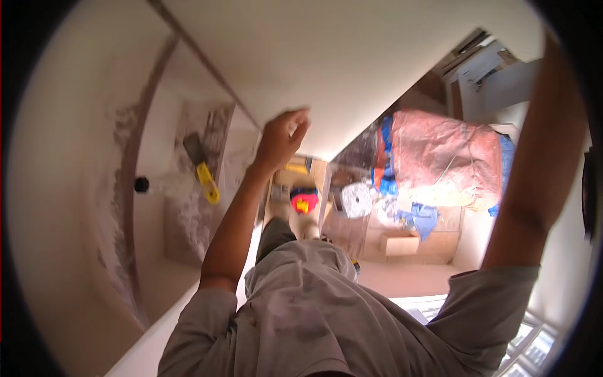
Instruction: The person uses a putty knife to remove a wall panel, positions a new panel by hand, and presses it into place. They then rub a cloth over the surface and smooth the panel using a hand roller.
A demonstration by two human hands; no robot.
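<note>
My left hand (284,141) is raised in front of a large white panel (301,60), close to its lower left corner. Its fingers are loosely curved, with a gap showing between thumb and fingers and nothing visible in them. To its left, a putty knife (204,166) with a yellow handle and a grey blade lies on a pale, patchy surface. My right arm (534,163) stretches up along the right side, and its hand is beyond the edge of the view.
Below me a red and yellow item (304,202) lies in a wooden space by my legs. A reddish sheet (443,157) covers a bulky pile at right. Near it are a white patterned item (357,200), a blue cloth (422,220) and a small box (400,243).
</note>
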